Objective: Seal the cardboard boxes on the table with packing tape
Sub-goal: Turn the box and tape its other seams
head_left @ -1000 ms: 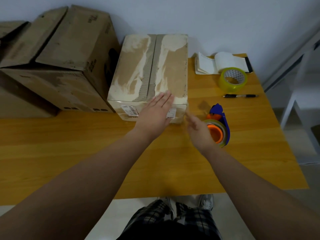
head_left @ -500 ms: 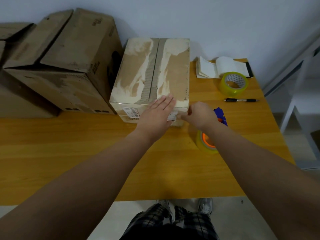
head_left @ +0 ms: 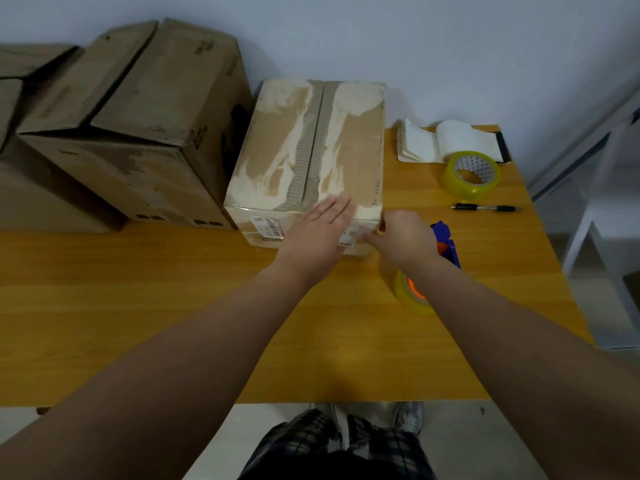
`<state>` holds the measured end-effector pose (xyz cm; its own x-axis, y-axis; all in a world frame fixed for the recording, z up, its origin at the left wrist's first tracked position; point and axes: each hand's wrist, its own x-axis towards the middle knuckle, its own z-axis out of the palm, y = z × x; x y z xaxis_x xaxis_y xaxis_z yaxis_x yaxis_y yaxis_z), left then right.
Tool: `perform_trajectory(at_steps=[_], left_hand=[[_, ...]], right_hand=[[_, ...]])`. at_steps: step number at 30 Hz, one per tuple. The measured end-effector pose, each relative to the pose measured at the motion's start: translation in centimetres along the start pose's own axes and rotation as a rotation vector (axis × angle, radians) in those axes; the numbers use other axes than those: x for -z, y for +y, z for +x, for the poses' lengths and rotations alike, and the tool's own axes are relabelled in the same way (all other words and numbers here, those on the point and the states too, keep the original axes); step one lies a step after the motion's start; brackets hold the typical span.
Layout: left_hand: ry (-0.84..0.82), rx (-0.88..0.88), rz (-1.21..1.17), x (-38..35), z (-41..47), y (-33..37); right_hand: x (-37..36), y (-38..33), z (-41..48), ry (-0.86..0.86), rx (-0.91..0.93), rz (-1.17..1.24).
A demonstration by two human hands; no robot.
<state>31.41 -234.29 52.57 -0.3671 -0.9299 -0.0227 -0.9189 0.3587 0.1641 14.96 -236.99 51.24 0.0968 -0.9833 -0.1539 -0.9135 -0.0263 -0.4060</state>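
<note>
Right hand [head_left: 401,239] reached box [head_left: 311,147]; dispenser [head_left: 449,247] half hidden.

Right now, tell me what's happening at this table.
A person seems about to tape the small cardboard box. The left hand lies flat on its near top edge; the right hand is at its near right corner, grip unclear. The tape dispenser sits beside that wrist. The top seam looks untaped.
</note>
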Motion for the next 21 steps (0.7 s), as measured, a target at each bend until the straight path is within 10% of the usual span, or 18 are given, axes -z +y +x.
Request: perform_trajectory(at_steps=[21], left_hand=[[0.001,0.027,0.103,1.1,-3.8,-6.9]], right_hand=[[1.8,5.5,0.6,0.165,0.552,-0.396]])
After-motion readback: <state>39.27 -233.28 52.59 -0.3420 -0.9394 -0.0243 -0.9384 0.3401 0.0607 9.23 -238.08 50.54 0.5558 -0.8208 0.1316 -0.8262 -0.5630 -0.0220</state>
